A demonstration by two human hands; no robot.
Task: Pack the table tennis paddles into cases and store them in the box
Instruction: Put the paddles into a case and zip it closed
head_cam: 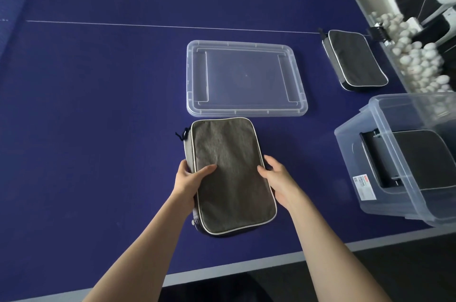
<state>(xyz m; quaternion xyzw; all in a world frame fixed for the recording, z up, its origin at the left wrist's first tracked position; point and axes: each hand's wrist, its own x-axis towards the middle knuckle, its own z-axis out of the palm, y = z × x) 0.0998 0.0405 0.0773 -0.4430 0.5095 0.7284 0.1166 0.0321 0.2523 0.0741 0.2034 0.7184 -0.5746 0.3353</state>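
Observation:
A grey fabric paddle case (232, 173) with white piping lies flat on the blue table, zipped shut. My left hand (190, 179) grips its left edge, thumb on top. My right hand (277, 178) holds its right edge the same way. A second, darker case (354, 58) rests at the far right of the table. The clear plastic box (370, 161) stands at the right edge with a dark case (419, 158) lying inside it. No bare paddle is in view.
The box's clear lid (246, 78) lies upside down just beyond the held case. A tray of several white balls (419, 60) sits past the table's right side. The table's near edge (222, 269) runs below my forearms.

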